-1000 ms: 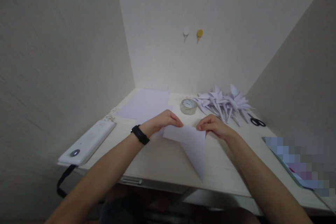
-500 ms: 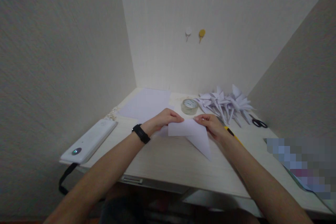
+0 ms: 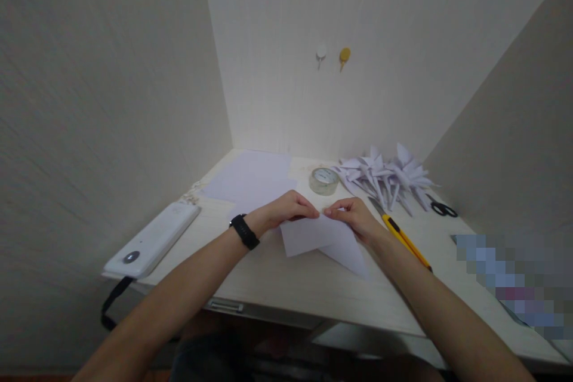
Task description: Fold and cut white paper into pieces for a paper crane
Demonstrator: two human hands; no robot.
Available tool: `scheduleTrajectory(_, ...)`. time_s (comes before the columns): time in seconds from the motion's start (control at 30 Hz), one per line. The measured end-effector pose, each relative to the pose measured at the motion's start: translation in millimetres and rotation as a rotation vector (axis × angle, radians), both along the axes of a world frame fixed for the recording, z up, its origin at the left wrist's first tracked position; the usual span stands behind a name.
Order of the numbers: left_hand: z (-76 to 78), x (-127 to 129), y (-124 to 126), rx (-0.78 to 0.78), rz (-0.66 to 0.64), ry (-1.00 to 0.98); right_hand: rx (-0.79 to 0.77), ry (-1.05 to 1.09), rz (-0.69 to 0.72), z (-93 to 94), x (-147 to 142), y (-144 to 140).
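Between my hands is a folded sheet of white paper (image 3: 308, 236), held just above the table (image 3: 268, 286), with one flap toward the left and a pointed part reaching down to the right. My left hand (image 3: 293, 207), below a black wristband, pinches the paper's top edge. My right hand (image 3: 353, 213) grips that same edge close beside it, thumb and fingers pressed together. The two sets of fingertips almost meet. Just right of my right hand lies a yellow utility knife (image 3: 407, 242) with its blade out.
Flat white sheets (image 3: 250, 176) lie at the back left. A tape roll (image 3: 323, 181) stands behind my hands, with several folded paper pinwheel shapes (image 3: 380, 173) to its right. Black scissors (image 3: 443, 209) lie at the right. A white power bank-like device (image 3: 152, 242) sits at the left edge.
My fingertips have come closer together along the paper's top edge. The paper has tilted, its left flap hanging lower. My right forearm shifted, showing more of the yellow knife.
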State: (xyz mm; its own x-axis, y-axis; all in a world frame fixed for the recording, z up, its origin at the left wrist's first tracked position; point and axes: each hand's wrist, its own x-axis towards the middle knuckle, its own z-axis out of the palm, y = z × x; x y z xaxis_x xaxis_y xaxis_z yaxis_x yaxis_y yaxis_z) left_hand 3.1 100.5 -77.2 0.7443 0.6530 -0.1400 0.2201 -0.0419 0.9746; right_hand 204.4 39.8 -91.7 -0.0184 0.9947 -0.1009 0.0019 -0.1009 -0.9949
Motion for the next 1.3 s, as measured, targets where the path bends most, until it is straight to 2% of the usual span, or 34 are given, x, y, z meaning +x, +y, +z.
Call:
scheduleTrajectory(0.17,2.5,0.4,1.6,0.011,0.004,-0.073,-0.002,0.017,-0.031,6.8,17.0,2.8)
scheduleTrajectory(0.33,5.7,-8.5,12.2,-0.11,0.02,-0.064,0.027,0.084,-0.128,13.7,39.2,6.9)
scheduleTrajectory(0.4,8.5,-15.9,18.1,-0.11,-0.008,-0.038,0.028,0.106,-0.158,14.9,42.6,7.8)
scheduleTrajectory(0.53,10.2,-28.2,30.2,-0.093,-0.019,-0.01,0.036,0.126,-0.16,11.8,39.7,9.4)
scheduleTrajectory(0.73,2.6,-20.4,34.1,-0.124,0.235,-0.129,0.038,0.168,-0.19,3.0,25.0,10.8)
scheduleTrajectory(0.87,0.7,-14.3,24.6,-0.05,0.095,-0.093,0.049,0.17,-0.207,-0.7,9.3,8.8)
scheduleTrajectory(0.97,-1.5,-14.0,19.9,0.044,0.019,-0.037,0.037,0.135,-0.141,-0.4,2.5,5.3)
scheduleTrajectory(1.13,-6.9,-10.5,18.8,0.132,-0.066,0.005,-0.029,0.022,0.098,5.3,7.1,-1.1)
scheduleTrajectory(1.3,-7.6,-8.7,19.5,0.145,-0.076,0.031,-0.028,-0.06,0.204,8.2,15.4,-0.4)
